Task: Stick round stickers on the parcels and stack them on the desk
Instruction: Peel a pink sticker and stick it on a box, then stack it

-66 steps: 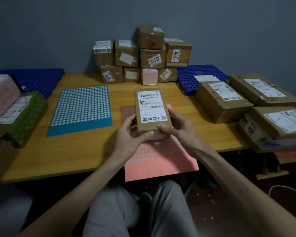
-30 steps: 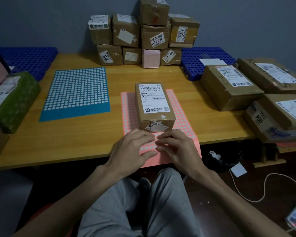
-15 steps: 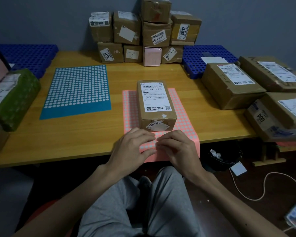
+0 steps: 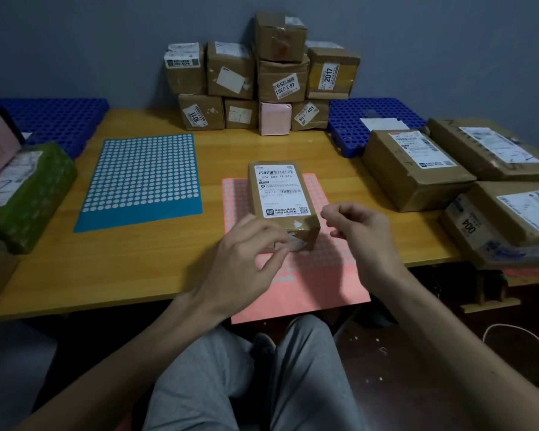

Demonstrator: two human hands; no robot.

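Nearest the camera are the person's knees in grey trousers (image 4: 231,384), below the front edge of the wooden surface (image 4: 137,259). Above them the left grip (image 4: 243,256) hangs over the pink sticker sheet (image 4: 308,284), its fingers loosely bent and their tips against the near left corner of the parcel (image 4: 282,197); it has hold of nothing that shows. The right grip (image 4: 364,241) hovers just beside the parcel's near right corner with its fingers curled in and forefinger and thumb drawn close. I cannot tell whether a sticker sits between them. The pink sheet juts out past the front edge of the surface, and the brown parcel lies flat on it, barcode label up, long side running away from the person. To the left a blue sticker sheet (image 4: 143,181) with rows of white dots lies flat, and a green wrapped package (image 4: 31,194) sits at the far left edge. On the right, larger cardboard boxes (image 4: 414,169) crowd together. At the back, a stack of small parcels (image 4: 262,79) stands against the grey wall, between two blue perforated trays (image 4: 59,116).
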